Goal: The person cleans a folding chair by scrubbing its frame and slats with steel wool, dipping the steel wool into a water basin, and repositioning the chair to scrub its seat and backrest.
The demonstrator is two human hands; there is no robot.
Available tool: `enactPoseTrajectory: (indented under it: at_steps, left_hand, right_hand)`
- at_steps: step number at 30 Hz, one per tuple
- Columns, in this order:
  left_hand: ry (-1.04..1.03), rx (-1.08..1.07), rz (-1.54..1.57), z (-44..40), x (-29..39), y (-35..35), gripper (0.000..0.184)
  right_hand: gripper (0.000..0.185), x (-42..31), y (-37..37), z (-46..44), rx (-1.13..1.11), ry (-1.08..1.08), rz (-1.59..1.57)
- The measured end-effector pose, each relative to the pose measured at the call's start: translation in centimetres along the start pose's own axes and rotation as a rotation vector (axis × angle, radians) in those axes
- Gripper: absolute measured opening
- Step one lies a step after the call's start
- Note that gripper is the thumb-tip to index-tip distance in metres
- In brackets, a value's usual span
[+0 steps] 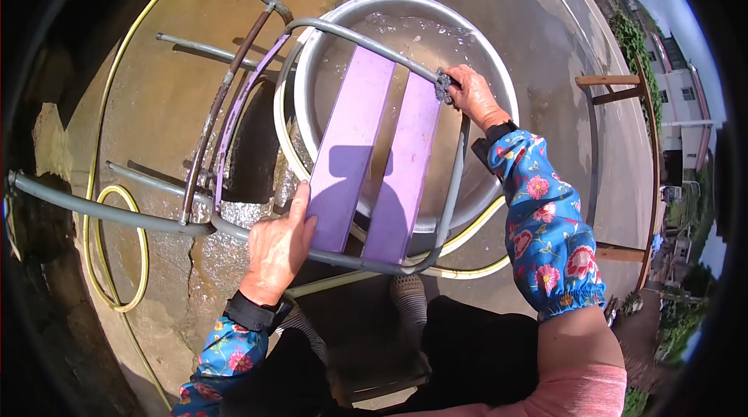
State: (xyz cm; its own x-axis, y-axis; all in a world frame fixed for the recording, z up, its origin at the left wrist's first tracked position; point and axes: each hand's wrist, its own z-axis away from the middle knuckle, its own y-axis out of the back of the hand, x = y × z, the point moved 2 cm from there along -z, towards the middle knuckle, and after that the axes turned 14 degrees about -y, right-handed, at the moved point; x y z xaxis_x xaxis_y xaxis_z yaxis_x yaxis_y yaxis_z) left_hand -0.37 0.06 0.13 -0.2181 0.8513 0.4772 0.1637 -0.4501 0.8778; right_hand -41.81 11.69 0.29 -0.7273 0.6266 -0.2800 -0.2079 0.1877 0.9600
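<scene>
A grey metal chair frame (454,183) with two purple slats (354,144) lies tilted over a large round metal basin (505,90) holding cloudy water. My right hand (473,94) grips a dark, curly scrubbing pad (444,87) and presses it on the frame's upper right corner. Near the lower left of the slats is my left hand (279,244), its index finger stretched along the slat's edge and its thumb apart; the remaining fingers are curled or hidden near the lower tube.
A yellow hose (100,144) loops on the wet concrete at the left and runs around the basin. More of the chair's grey tubing (109,210) extends left. At the right stands a brown wooden frame (650,175). My shoes (407,286) are below the basin.
</scene>
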Motion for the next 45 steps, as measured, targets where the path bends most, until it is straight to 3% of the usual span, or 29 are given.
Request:
enactPoseTrajectory:
  at_steps: [3,8,14,17,20,23,25,26,28,30,32,34,35,39,40,42,43,45]
  left_hand:
    - [0.004,-0.078,0.001,-0.2,0.0,0.4,0.063]
    - [-0.007,-0.027,0.059,-0.1,-0.2,0.0,0.061]
    - [-0.013,-0.002,0.107,0.3,-0.4,0.8,0.059]
    - [0.002,-0.077,0.145,0.0,-0.2,1.1,0.058]
    - [-0.003,-0.065,0.136,0.1,-0.3,0.8,0.057]
    - [0.006,-0.042,0.173,0.3,-0.3,0.3,0.055]
    - [-0.005,-0.013,0.151,0.3,-0.3,0.8,0.055]
    - [-0.037,-0.004,0.130,0.4,-0.3,0.9,0.055]
    - [-0.043,-0.007,0.134,0.5,-0.3,0.9,0.055]
    - [-0.044,-0.022,0.135,0.6,-0.3,0.6,0.055]
    - [-0.036,-0.038,0.115,0.4,-0.4,0.4,0.056]
    - [-0.019,-0.053,0.105,0.5,-0.5,-0.1,0.057]
    - [-0.039,-0.020,0.103,0.7,-0.4,-0.3,0.058]
    - [-0.050,0.006,0.086,0.6,-0.4,-0.2,0.060]
    - [-0.052,0.007,0.073,0.6,-0.4,-0.1,0.060]
    - [-0.036,-0.005,0.065,0.6,-0.3,-0.2,0.059]
    - [-0.042,0.024,0.054,0.6,-0.3,-0.2,0.058]
    - [-0.039,0.053,0.053,0.7,-0.6,-0.4,0.058]
  right_hand:
    - [0.030,-1.3,-0.1,-1.0,-0.095,-0.189,-0.064]
    - [0.032,-8.4,-3.2,-5.8,0.061,0.060,-0.249]
    - [0.040,-4.4,-2.7,-5.1,-0.084,-0.013,-0.167]
    - [0.036,-7.6,-3.4,-6.8,-0.044,0.082,-0.078]
    - [0.027,-13.0,-4.5,-9.4,0.047,0.370,-0.105]
    - [0.028,-11.4,-4.0,-8.1,0.030,0.282,-0.142]
    - [0.033,-7.1,-3.5,-6.5,-0.072,0.101,-0.157]
    - [0.032,-5.3,-3.0,-5.7,-0.047,0.120,-0.093]
    - [0.029,-7.0,-1.9,-5.5,-0.125,0.026,0.014]
    - [0.029,-11.0,-2.3,-7.4,-0.123,0.126,0.028]
    - [0.029,-15.7,-4.5,-10.1,0.029,0.302,-0.122]
    - [0.028,-19.4,-6.7,-13.0,0.105,0.398,0.001]
    - [0.019,-20.7,-7.1,-14.0,0.075,0.405,0.075]
    - [0.014,-23.9,-8.6,-16.7,-0.032,0.577,0.401]
    - [0.017,-24.6,-9.0,-17.0,-0.098,0.553,0.434]
    - [0.025,-25.2,-10.2,-17.2,-0.119,0.287,0.267]
    - [0.025,-25.4,-10.7,-17.2,-0.120,0.294,0.258]
    - [0.036,-25.3,-11.4,-17.2,-0.029,0.031,0.107]
